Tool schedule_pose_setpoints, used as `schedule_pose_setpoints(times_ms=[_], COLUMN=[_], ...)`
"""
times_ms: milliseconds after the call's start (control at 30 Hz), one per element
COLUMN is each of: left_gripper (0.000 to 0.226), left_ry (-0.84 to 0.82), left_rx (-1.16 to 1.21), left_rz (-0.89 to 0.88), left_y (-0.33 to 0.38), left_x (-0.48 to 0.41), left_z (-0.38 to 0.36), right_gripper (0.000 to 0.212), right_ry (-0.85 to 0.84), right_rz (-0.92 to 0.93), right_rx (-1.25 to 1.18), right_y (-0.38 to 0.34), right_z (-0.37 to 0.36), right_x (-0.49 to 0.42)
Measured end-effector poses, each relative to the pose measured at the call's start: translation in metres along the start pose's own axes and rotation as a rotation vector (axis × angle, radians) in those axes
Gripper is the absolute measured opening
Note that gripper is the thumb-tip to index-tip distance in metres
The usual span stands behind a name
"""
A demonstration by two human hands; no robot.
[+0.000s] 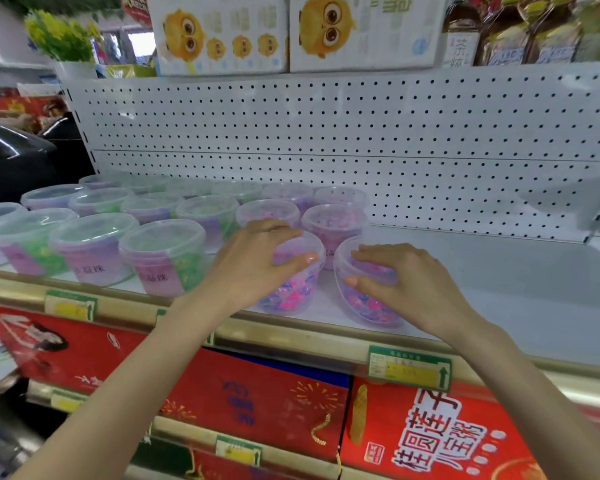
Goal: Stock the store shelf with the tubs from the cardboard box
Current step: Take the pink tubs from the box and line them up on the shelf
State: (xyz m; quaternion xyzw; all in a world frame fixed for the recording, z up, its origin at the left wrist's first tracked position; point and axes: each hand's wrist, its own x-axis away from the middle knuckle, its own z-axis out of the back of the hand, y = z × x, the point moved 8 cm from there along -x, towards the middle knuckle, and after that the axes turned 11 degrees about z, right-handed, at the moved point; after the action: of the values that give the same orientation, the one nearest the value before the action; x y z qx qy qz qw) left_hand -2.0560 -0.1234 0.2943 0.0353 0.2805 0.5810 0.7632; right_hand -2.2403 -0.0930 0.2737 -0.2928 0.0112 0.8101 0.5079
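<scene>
tubs (pixel 160 258) line shelf (pixel 499 289) front; l hand (pixel 267 261) clamps l tub (pixel 291 296), r hand (pixel 406 282) clamps r tub (pixel 368 306), side by side, to extend that row.

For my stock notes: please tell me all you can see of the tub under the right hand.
The tub is round, of clear plastic, its clear lid on, filled with pink, purple and blue pieces. It stands near the front edge of the white shelf, last on the right in the front row, beside the other tub that the left hand holds. The right hand grips it from above, over the lid.
</scene>
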Motion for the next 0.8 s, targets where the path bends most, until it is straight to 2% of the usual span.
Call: schedule_pose_setpoints(times_ms=[100,267,367,500,667,800], left_gripper=[0.060,0.074,0.060,0.055,0.049,0.051], left_ry=[-0.050,-0.133,-0.186,-0.248,-0.475,-0.633], left_rx=[-0.065,0.016,0.004,0.014,0.117,0.016], left_rz=[0.020,0.050,0.037,0.009,0.009,0.018], left_y=[0.001,-0.011,-0.010,-0.010,-0.023,-0.025], left_x=[-0.001,0.004,0.003,-0.001,-0.001,0.002], left_z=[-0.015,-0.010,-0.009,-0.011,-0.004,0.004], right_gripper=[0.049,0.045,0.044,0.044,0.043,0.041], right_ry=[-0.016,-0.041,-0.056,-0.068,-0.077,-0.088], right_rz=[0.012,0.046,0.062,0.064,0.053,0.040], right_rx=[-0.026,-0.079,-0.067,-0.084,-0.112,-0.119], right_y=[0.003,0.003,0.003,0.003,0.003,0.002], right_z=[0.001,0.005,0.005,0.005,0.005,0.007], right_x=[0.003,0.008,0.007,0.007,0.007,0.006])
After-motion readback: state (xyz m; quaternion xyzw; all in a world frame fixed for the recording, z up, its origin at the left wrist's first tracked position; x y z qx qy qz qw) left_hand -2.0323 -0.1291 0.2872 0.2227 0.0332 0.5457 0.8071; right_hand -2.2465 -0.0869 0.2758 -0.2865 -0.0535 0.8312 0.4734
